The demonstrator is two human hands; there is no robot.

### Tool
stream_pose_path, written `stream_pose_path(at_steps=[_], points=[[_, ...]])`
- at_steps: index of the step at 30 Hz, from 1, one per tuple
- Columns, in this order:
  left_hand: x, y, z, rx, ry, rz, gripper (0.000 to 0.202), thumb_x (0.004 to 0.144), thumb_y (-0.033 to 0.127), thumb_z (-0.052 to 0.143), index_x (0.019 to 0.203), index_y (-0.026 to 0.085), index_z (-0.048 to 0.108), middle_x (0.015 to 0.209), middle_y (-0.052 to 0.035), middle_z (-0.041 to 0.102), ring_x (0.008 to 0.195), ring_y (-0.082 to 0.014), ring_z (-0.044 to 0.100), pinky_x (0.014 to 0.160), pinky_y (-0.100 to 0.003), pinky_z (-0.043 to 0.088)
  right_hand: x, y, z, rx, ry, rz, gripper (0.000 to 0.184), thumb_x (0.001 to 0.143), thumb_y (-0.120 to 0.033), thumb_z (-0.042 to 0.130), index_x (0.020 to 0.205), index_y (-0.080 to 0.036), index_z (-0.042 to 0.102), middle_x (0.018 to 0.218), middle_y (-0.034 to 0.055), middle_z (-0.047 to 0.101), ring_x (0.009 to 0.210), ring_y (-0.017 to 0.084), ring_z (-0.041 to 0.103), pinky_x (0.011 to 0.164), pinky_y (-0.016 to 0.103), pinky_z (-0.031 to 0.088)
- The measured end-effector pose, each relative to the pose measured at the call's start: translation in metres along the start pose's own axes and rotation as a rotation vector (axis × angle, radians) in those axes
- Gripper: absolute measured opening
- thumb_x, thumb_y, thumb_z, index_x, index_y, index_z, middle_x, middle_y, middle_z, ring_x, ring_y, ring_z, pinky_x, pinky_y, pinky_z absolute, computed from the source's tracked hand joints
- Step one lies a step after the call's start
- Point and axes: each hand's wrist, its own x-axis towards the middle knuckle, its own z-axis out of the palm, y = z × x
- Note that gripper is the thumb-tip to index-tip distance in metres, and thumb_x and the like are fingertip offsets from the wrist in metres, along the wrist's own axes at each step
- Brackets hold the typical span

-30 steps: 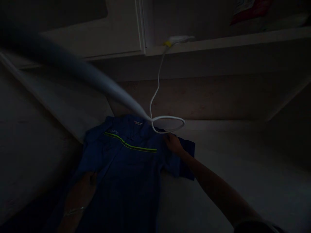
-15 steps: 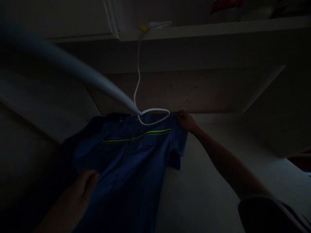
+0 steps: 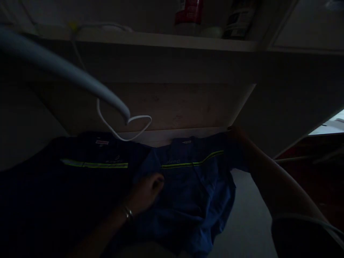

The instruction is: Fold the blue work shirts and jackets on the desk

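Note:
A blue work shirt point(image 3: 185, 190) with a yellow-green stripe across its chest lies spread against a pale surface. My right hand point(image 3: 238, 135), in deep shadow, is closed on the shirt's shoulder at its far right end. In front of the shirt's left sleeve is my left hand point(image 3: 149, 188), its fingers curled and a metal bracelet at the wrist. Whether cloth is between those fingers cannot be seen. To the left, a second, darker work shirt point(image 3: 94, 186) with a similar stripe and a collar label is partly overlapped by the first.
A pale pole point(image 3: 80, 77) slants in from the upper left, close to the camera. From near its tip hangs a white cord loop point(image 3: 138, 132). A shelf point(image 3: 161, 41) crosses above, carrying a red container point(image 3: 188, 12) and a dark bottle point(image 3: 239, 21). The scene is dim.
The view has swung to the right. My right hand still grips the shoulder, and the blue shirt is further out from the darker one. My left hand has moved rightward and up to the blue shirt.

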Motion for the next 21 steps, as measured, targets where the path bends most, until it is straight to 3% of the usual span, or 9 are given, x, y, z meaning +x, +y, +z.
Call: stream_pose_path(at_steps=[3,5,8,9,11,13,15,18,21], points=[[0.059,-0.036,-0.011,0.273,0.297,-0.064,0.043,0.092,0.041,0.042,0.119,0.013,0.06,0.118,-0.0138,0.065,0.109,-0.0232,0.062,0.1,-0.034,0.044,-0.038,-0.005,0.017,-0.017,-0.013,0.027,0.045,0.09,-0.018,0.056,0.133,-0.004,0.054,0.138,0.0295,0.048,0.126,0.038,0.049,0.101,0.057,0.037],[0.09,-0.058,-0.01,0.46,0.384,-0.124,0.057,0.089,0.05,0.044,0.127,0.009,0.055,0.127,-0.0189,0.058,0.117,-0.0289,0.058,0.103,-0.039,0.042,-0.085,-0.022,0.03,0.044,-0.126,-0.071,0.038,0.093,-0.02,0.053,0.129,-0.009,0.057,0.135,0.0224,0.054,0.123,0.031,0.053,0.103,0.046,0.04],[0.118,-0.083,-0.001,0.628,0.327,-0.24,0.071,0.085,0.061,0.044,0.131,0.008,0.052,0.128,-0.0221,0.058,0.116,-0.0339,0.059,0.097,-0.042,0.046,-0.187,-0.051,0.048,0.32,-0.539,-0.33,0.028,0.097,-0.033,0.049,0.112,-0.017,0.066,0.107,0.0085,0.069,0.094,0.018,0.066,0.084,0.029,0.051],[0.123,-0.088,0.002,0.653,0.283,-0.265,0.067,0.086,0.06,0.043,0.127,0.009,0.056,0.125,-0.0216,0.06,0.112,-0.0335,0.061,0.094,-0.042,0.048,-0.223,-0.06,0.054,0.459,-0.679,-0.448,0.032,0.094,-0.041,0.054,0.117,-0.02,0.064,0.111,0.007,0.068,0.095,0.018,0.066,0.084,0.029,0.052],[0.13,-0.096,0.003,0.68,0.208,-0.28,0.048,0.089,0.047,0.041,0.113,0.013,0.064,0.116,-0.0197,0.066,0.104,-0.0311,0.066,0.088,-0.04,0.05,-0.286,-0.073,0.062,0.531,-0.798,-0.721,0.05,0.081,-0.053,0.069,0.123,-0.025,0.061,0.123,0.0062,0.064,0.112,0.022,0.059,0.098,0.037,0.046],[0.134,-0.099,-0.006,0.694,0.185,-0.273,0.036,0.089,0.033,0.039,0.1,0.014,0.069,0.11,-0.0187,0.069,0.099,-0.0299,0.068,0.085,-0.039,0.051,-0.325,-0.08,0.067,0.432,-0.793,-0.877,0.056,0.083,-0.055,0.067,0.13,-0.028,0.058,0.135,0.0082,0.057,0.129,0.028,0.047,0.112,0.053,0.029],[0.134,-0.1,-0.028,0.711,0.203,-0.279,0.033,0.089,0.025,0.039,0.097,0.013,0.068,0.108,-0.019,0.07,0.099,-0.0304,0.069,0.083,-0.04,0.051,-0.338,-0.081,0.067,0.328,-0.741,-0.94,0.044,0.091,-0.047,0.06,0.131,-0.028,0.057,0.139,0.0084,0.055,0.137,0.028,0.039,0.115,0.06,0.017],[0.131,-0.1,-0.075,0.727,0.306,-0.309,0.034,0.09,0.02,0.036,0.106,0.007,0.064,0.112,-0.0222,0.067,0.1,-0.034,0.067,0.082,-0.045,0.051,-0.332,-0.079,0.061,0.258,-0.631,-1.013,0.027,0.098,-0.029,0.05,0.123,-0.026,0.06,0.137,0.0058,0.058,0.138,0.023,0.037,0.117,0.058,0.015],[0.121,-0.096,-0.112,0.717,0.435,-0.338,0.037,0.089,0.017,0.035,0.113,0.002,0.059,0.116,-0.0289,0.063,0.101,-0.0415,0.065,0.079,-0.055,0.051,-0.326,-0.079,0.049,0.266,-0.403,-1.012,0.024,0.099,-0.024,0.048,0.118,-0.026,0.063,0.139,0.0074,0.055,0.134,0.023,0.041,0.116,0.055,0.022]])
